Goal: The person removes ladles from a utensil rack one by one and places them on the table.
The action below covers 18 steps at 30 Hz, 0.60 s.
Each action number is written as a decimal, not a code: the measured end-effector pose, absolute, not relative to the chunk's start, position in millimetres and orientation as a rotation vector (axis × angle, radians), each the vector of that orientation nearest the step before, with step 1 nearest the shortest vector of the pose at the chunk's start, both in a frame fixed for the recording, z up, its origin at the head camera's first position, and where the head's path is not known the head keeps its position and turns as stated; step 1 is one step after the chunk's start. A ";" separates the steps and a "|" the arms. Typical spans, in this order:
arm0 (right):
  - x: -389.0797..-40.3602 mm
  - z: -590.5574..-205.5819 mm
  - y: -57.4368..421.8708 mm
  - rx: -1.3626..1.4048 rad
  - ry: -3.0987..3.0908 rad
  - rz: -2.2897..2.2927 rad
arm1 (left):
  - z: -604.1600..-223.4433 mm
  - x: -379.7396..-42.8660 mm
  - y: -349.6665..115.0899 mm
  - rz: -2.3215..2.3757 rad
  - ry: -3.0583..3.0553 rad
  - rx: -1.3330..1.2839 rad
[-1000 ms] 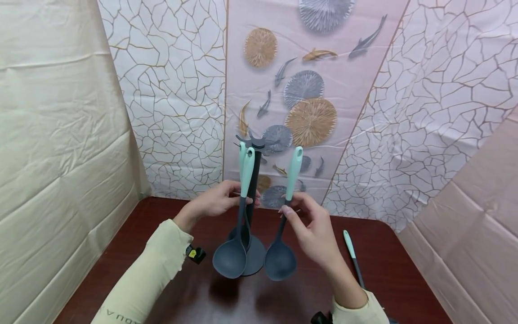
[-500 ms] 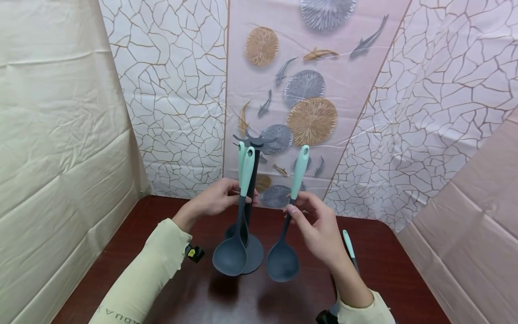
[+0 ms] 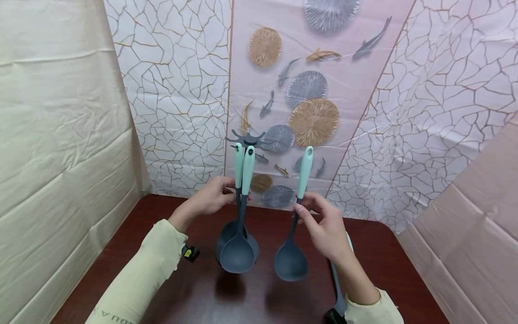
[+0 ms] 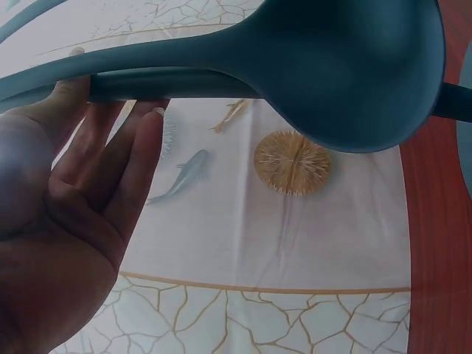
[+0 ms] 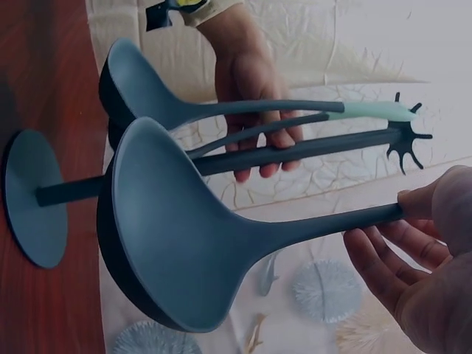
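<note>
In the head view my left hand (image 3: 212, 195) holds the black pole of a utensil stand (image 5: 302, 151), its fingers around the pole in the right wrist view. Dark prongs (image 3: 249, 140) spread from the stand's top, and its round base (image 5: 35, 199) is at the tabletop. Two mint-handled utensils hang there: a ladle (image 3: 237, 256) in front and another utensil (image 3: 238, 166) behind, its bowl partly hidden. To the right, my right hand (image 3: 325, 227) pinches the dark shaft of a second ladle (image 3: 291, 261), bowl down, raised over the table and apart from the stand.
Another mint-handled utensil (image 3: 337, 283) lies on the dark red table (image 3: 388, 270) at the right, partly hidden by my right forearm. Patterned cloth (image 3: 182, 90) hangs behind the table, with plain cloth (image 3: 60, 135) along the left.
My right hand has moved right with its ladle, widening the gap to the stand. The stand's top has shifted slightly left, its pole now more upright, and the hanging ladle now overlaps the base.
</note>
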State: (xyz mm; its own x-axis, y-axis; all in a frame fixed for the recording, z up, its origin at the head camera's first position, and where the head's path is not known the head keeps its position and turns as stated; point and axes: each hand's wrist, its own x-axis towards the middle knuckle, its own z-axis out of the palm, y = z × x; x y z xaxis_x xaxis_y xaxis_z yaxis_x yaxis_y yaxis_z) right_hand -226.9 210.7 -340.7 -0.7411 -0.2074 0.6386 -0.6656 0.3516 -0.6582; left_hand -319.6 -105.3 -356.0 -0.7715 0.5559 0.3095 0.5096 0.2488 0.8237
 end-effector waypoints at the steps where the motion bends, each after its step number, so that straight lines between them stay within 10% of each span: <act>1: -227.6 -341.0 211.8 0.760 -2.175 1.379 | -355.9 -319.2 -105.5 1.579 2.451 1.039; 18: -236.0 -347.3 227.3 0.673 -2.293 1.484 | -358.5 -314.3 -103.8 1.493 2.598 1.027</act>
